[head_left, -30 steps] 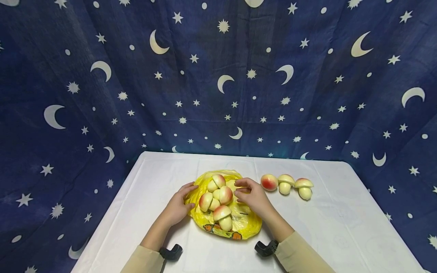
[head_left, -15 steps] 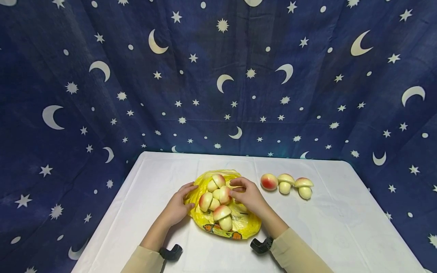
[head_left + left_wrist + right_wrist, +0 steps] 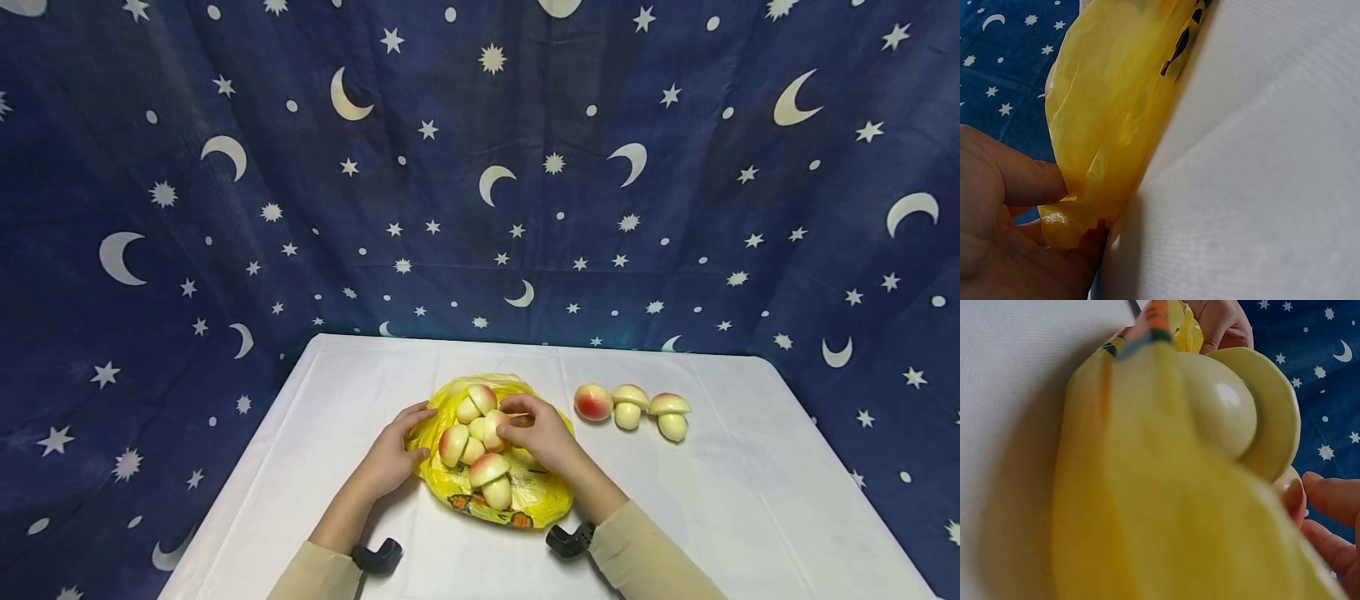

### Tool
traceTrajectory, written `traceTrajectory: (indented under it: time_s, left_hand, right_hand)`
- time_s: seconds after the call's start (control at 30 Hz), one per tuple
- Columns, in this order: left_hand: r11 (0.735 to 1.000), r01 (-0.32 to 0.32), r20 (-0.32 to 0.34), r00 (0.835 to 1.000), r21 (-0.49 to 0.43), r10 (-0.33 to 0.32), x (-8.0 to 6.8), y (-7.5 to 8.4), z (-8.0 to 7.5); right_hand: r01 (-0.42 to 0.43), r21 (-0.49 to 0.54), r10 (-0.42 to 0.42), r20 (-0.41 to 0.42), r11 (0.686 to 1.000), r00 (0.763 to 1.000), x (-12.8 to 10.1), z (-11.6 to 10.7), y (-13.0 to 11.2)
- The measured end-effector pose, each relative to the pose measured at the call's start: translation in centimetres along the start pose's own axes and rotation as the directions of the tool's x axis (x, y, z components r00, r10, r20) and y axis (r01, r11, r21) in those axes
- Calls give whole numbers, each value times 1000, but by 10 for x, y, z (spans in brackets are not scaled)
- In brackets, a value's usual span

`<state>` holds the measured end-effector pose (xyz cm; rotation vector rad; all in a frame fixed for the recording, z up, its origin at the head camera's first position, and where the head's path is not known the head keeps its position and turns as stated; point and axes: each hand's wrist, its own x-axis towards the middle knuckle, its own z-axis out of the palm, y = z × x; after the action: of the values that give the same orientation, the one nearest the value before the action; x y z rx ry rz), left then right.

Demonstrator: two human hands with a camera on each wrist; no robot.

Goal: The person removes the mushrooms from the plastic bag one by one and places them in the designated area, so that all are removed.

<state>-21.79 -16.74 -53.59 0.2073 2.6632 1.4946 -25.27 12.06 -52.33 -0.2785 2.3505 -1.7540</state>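
Observation:
A yellow plastic bag [image 3: 536, 500] lies spread on the table, with several toy mushrooms on it, pale with red-tinged caps. My left hand [image 3: 393, 450] pinches the bag's left edge; in the left wrist view the thumb and fingers [image 3: 1035, 181] close on the crumpled film. My right hand [image 3: 543, 433] reaches over the bag's right side and grips the cap of the middle toy mushroom [image 3: 492, 432] between thumb and fingers. Nearest the front lies another toy mushroom [image 3: 491, 479], large in the right wrist view, where the bag hides part of the fingers' work.
Right of the bag, three more pieces sit in a row: a round red-capped one [image 3: 592, 402], a toy mushroom [image 3: 628, 406] and another toy mushroom [image 3: 671, 417]. A white cloth covers the table [image 3: 720, 517]. A dark blue curtain [image 3: 450, 167] with moons and stars hangs behind.
My right hand has moved left, from over the bag's right part to the middle toy mushroom's cap, and its fingers have closed there. The left hand stays at the bag's edge.

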Motion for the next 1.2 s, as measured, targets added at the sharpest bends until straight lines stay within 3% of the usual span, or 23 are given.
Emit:
traceTrajectory:
  time_s: [0.53, 1.2]
  left_hand:
    - [1000, -8, -1, 1000, -2, 8, 0, 0, 0]
    - [1000, 4, -3, 1000, 8, -4, -1, 1, 1]
  right_hand:
    - [10, -54, -11, -21, 998, 1000, 0, 4, 2]
    - [23, -44, -24, -13, 999, 1000, -7, -2, 0]
